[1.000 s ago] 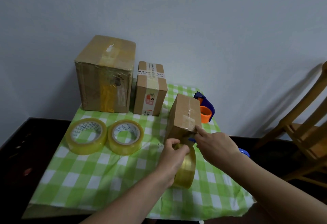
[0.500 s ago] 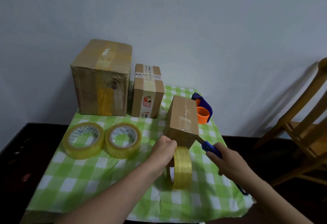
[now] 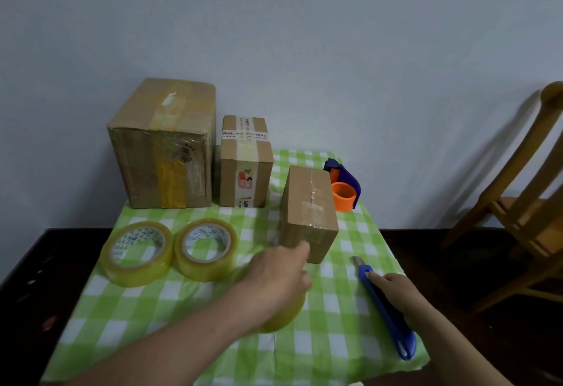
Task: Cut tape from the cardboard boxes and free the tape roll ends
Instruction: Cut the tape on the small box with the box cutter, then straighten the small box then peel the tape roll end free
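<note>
My left hand (image 3: 278, 277) grips a yellowish tape roll (image 3: 288, 317) low over the green checked cloth, just in front of the small cardboard box (image 3: 310, 212); the hand hides most of the roll. The small box carries clear tape along its top seam. My right hand (image 3: 394, 288) rests closed on a blue utility knife (image 3: 391, 321), which lies along the cloth with its blade tip pointing toward the box. A medium box (image 3: 245, 169) and a large taped box (image 3: 161, 148) stand at the back. Two more tape rolls (image 3: 137, 253) (image 3: 205, 248) lie flat at the left.
A blue and orange tape dispenser (image 3: 344, 189) sits behind the small box near the wall. The green checked cloth (image 3: 170, 303) covers a small table with dark floor around it. A wooden chair (image 3: 524, 202) stands at the right.
My left hand has carried the tape roll away from the small box, down and toward me. My right hand has drawn the knife back from the box and lowered it onto the cloth.
</note>
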